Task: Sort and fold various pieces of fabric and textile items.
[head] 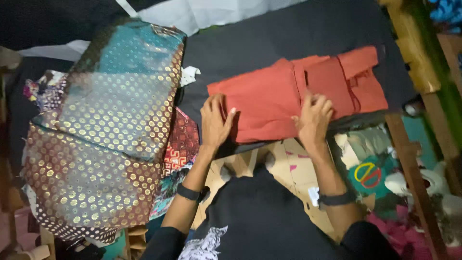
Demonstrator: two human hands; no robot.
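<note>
I see my left hand (215,123) and right hand (314,117) pressed flat on a folded rust-orange cloth garment (298,91) at centre frame, a gold-dotted teal-and-maroon fabric (106,130) lying at left

The folded garment (293,94) is plain rust-orange, lying on a dark charcoal cloth (288,36). Left of the garment, the stacked fabric (110,125) is teal and maroon with gold dots, and beneath that stack a red piece (182,142) shows a white geometric print.

Matt rust-red woven cloth (284,98) on dark matt fabric (288,33); beside it, shiny gold-dotted brocade (110,120).
</note>
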